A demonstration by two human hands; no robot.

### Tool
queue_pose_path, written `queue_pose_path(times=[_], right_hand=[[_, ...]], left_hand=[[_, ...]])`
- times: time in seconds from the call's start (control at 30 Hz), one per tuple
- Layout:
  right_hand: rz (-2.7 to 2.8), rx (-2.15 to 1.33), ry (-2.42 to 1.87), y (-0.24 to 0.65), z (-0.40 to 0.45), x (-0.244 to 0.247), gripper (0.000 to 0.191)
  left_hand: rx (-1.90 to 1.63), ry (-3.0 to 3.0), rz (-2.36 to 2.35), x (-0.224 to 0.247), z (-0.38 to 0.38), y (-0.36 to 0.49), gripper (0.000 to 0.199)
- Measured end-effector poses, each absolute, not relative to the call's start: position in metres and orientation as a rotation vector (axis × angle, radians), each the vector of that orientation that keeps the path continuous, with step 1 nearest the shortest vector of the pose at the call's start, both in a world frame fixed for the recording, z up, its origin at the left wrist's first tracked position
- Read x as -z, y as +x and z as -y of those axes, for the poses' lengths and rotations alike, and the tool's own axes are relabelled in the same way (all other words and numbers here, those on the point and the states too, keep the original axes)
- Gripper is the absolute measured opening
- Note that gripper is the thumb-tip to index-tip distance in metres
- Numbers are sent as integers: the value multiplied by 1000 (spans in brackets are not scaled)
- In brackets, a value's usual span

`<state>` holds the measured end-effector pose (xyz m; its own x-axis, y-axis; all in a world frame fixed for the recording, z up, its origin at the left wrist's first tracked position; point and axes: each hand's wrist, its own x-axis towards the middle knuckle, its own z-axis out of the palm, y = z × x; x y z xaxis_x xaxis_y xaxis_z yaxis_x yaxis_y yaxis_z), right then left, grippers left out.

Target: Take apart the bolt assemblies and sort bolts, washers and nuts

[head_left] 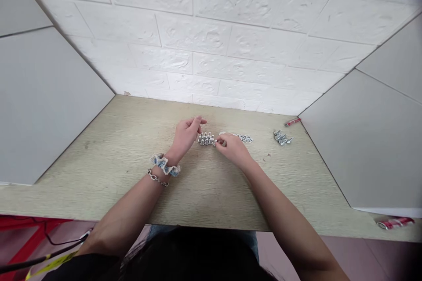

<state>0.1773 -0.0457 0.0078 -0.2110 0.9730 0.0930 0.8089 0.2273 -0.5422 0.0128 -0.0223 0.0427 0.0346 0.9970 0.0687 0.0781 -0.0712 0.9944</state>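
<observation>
A tight cluster of silvery bolts (206, 138) stands upright on the tabletop between my two hands. My left hand (187, 134) is just left of the cluster, with thumb and index finger stretched toward it and nothing visible between them. At the cluster's right edge, my right hand (233, 148) pinches a small silvery bolt (215, 142), mostly covered by the fingertips. Behind and to the right of that hand lie rows of small metal rings (245, 138), like nuts or washers, partly hidden by it.
A loose pile of metal fasteners (282, 138) lies to the right. A red cylinder (292, 122) rests by the right panel (365, 140), and another red cylinder (395, 223) is at the front right edge. A white brick-pattern wall (211, 66) and a left panel (56, 96) enclose the wooden table (132, 149).
</observation>
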Motion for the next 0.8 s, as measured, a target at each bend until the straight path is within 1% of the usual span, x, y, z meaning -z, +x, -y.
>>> queue_pose_path(times=[0.27, 0.6, 0.8], right_hand=[[2085, -542, -1646, 182, 40, 2, 16], [2150, -478, -1644, 183, 37, 4, 11], [2150, -466, -1653, 182, 36, 5, 11]], left_hand=[[-1222, 1257, -1142, -43, 25, 15, 33], [-1224, 1277, -1158, -42, 25, 15, 33], [-1214, 1295, -1162, -43, 25, 15, 33]])
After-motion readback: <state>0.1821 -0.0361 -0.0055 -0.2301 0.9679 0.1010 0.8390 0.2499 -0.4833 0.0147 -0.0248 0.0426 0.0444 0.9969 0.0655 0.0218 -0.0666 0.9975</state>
